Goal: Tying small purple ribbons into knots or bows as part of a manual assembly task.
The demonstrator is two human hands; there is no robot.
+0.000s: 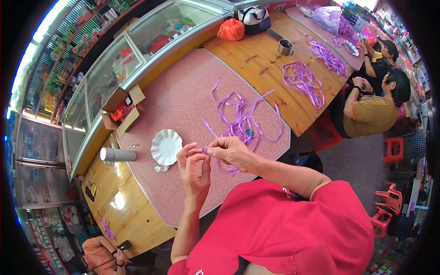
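Red shirt point(293, 215) up front — right hand point(231, 153) pinching a small purple strip point(205, 150), left hand point(195, 172) half-curled against it, can't tell if it's gripping. Both over the pink tabletop point(188, 91) — tangled purple ribbons point(241, 120) just beyond, white plate point(166, 147) off left.

Left hand point(194, 173) raised, fingers bent; right hand point(234, 153) beside it, thumb and forefinger pinched. Fingertips close together. Left forearm point(186, 229) steep, right forearm point(286, 173) slanted.

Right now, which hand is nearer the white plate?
Left: the left hand is just right of the white plate; the right hand is farther right.
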